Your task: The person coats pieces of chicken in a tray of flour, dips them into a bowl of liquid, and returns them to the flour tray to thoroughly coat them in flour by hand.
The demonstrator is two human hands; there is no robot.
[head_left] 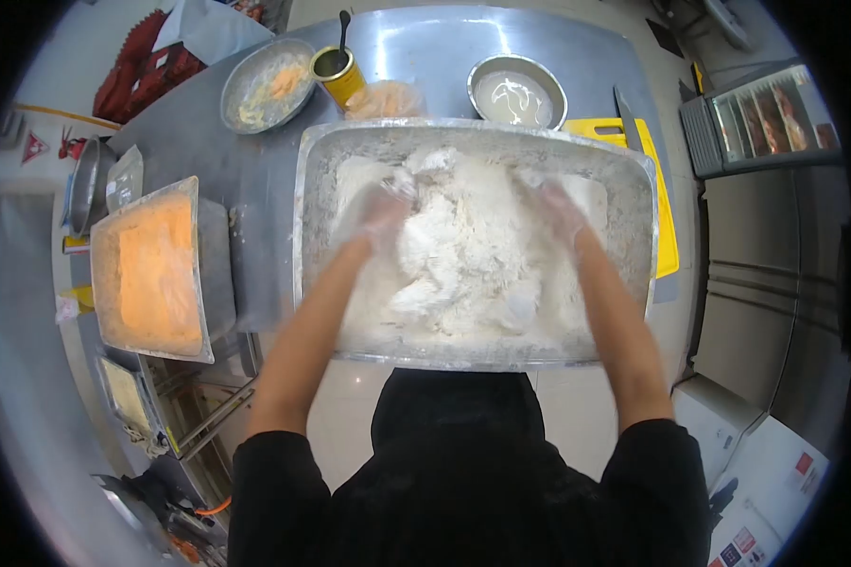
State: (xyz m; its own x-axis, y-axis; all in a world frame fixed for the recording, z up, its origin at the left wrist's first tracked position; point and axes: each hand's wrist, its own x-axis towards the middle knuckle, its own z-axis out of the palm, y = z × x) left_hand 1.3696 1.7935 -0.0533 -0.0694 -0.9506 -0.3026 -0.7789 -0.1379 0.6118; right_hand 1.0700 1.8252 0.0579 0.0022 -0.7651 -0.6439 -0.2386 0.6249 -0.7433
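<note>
A large metal tray (477, 360) in front of me holds white flour (482, 217) with flour-coated lumps (430, 250) in the middle. On the left side of the tray, my left hand (386, 210) is in the flour beside the lumps, blurred by motion. My right hand (556, 210) is in the flour on the right side, also blurred and dusted white. The fingers of both hands are smeared and partly covered by flour, so what they touch cannot be made out.
Behind the tray stand a metal bowl (270, 85) with orange and pale food, a yellow can (338, 77) and a round pan (518, 93) of liquid. A knife (628, 118) lies on a yellow board (665, 208) at right. A bin (199, 274) of orange powder sits left.
</note>
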